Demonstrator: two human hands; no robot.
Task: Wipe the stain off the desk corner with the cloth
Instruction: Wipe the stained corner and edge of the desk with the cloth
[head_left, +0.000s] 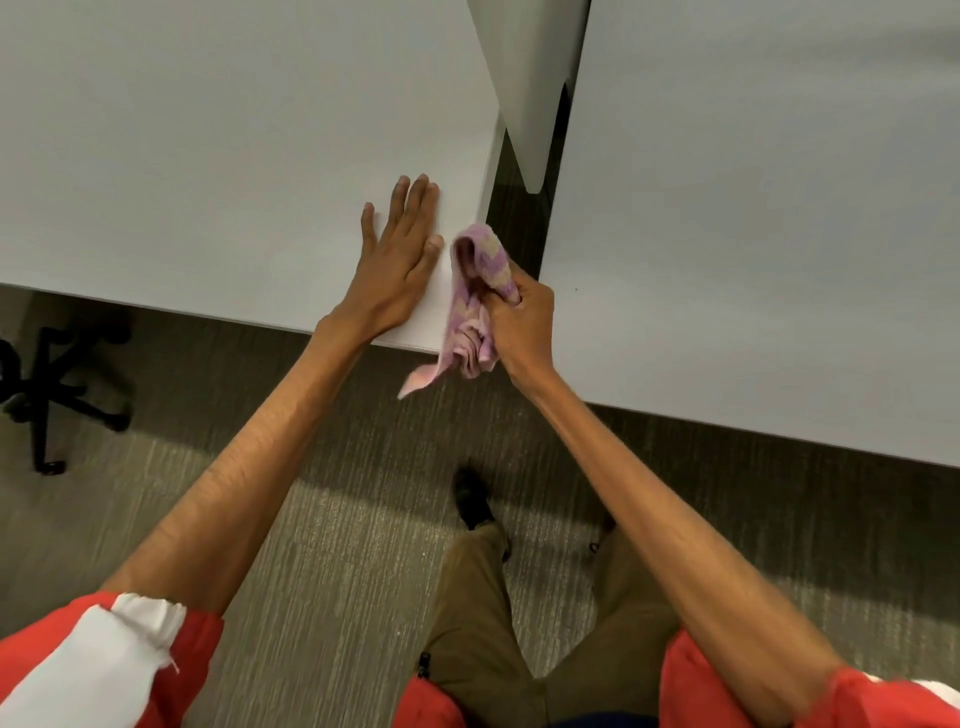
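Cloth held at the near right corner of the desk
The right hand (519, 322) was closed around the bunched pink cloth (475, 301), which lay over the corner of the white desk (208, 156); the left hand (400, 249) rested flat and open just beside it

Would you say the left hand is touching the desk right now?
Touching. The head view shows the left hand lying flat, palm down, on the desk near its corner.
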